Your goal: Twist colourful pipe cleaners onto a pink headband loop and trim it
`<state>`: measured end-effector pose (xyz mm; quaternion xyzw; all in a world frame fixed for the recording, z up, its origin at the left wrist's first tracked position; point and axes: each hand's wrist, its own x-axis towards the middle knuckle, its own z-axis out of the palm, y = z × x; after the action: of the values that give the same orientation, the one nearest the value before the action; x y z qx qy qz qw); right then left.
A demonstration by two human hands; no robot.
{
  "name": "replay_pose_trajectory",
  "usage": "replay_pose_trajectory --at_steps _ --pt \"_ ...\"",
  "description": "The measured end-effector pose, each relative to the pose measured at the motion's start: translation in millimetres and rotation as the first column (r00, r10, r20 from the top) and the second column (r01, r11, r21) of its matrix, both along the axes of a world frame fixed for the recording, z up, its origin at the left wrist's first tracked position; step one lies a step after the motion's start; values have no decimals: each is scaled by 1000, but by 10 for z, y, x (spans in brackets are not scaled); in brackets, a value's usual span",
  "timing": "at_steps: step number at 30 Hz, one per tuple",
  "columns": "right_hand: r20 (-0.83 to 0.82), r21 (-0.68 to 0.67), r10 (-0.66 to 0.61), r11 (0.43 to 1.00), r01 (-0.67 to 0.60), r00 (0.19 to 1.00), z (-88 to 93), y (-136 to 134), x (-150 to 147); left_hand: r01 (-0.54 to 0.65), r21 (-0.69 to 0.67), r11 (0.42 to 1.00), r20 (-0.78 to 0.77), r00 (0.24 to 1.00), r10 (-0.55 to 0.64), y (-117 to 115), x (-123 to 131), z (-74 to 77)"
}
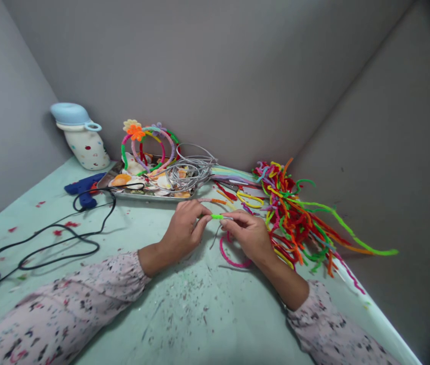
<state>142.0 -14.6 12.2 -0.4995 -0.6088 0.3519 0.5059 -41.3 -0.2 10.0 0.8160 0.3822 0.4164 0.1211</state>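
My left hand (185,226) and my right hand (252,237) meet above the middle of the table. Between their fingertips runs a short length of bright green pipe cleaner (217,217), pinched at both ends. Grey wire shows beside my right fingertips and hangs below them; whether the green piece is wound around it I cannot tell. Under my right hand curves a pink fuzzy loop (227,257), partly hidden by the palm. Just behind my left fingers lies an orange and pale pipe cleaner strip (215,201).
To the right spreads a tangled heap of coloured pipe cleaners (293,218). A metal tray (150,196) at the back bears coils of grey wire (194,172) and flower-topped rings (136,133). A blue glue gun (85,187), its black cord (80,235) and a bottle (85,144) are left.
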Motion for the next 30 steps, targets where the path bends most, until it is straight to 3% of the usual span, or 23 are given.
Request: replay_pose_trajectory --at_steps 8,15,21,30 --pt "-95 -171 30 984 -46 995 40 -14 -16 -6 -8 1000 -7 1000 6 -11 13 -14" --pt "-70 -76 47 996 -52 996 -93 27 -30 -9 -22 1000 0 1000 9 -5 3 -25" --pt "-42 -114 32 993 -37 999 -34 7 -15 18 -23 1000 0 1000 -18 -22 5 -20" --pt "-149 -137 71 986 -91 986 -31 -11 -78 13 -19 1000 54 998 -12 -27 0 3"
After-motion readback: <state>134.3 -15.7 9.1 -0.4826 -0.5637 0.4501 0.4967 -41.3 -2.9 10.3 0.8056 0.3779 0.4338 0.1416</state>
